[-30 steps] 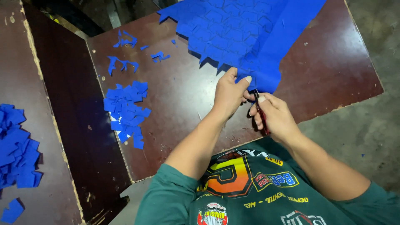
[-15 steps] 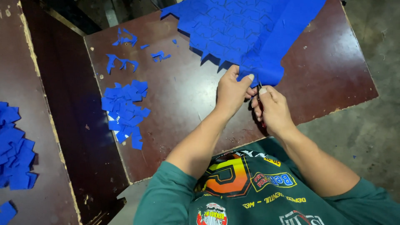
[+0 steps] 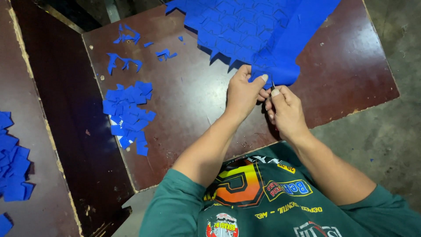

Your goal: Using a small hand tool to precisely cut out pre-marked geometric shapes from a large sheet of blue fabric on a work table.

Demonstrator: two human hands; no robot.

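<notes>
Blue sheet [image 3: 263, 30] edge pinched by left hand [image 3: 244, 94] fingers; right hand [image 3: 285, 109] fingers closed around small cutter [image 3: 272, 84]

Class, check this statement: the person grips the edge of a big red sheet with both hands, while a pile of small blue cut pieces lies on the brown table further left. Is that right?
Not quite: the sheet is blue, not red, as the head view shows. The rest holds: the left hand and right hand meet at its near edge, and the pile of small blue cut pieces lies further left on the brown table.

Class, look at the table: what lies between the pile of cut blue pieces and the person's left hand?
In the head view, only bare brown table lies between the pile of cut blue pieces and the left hand.
</notes>
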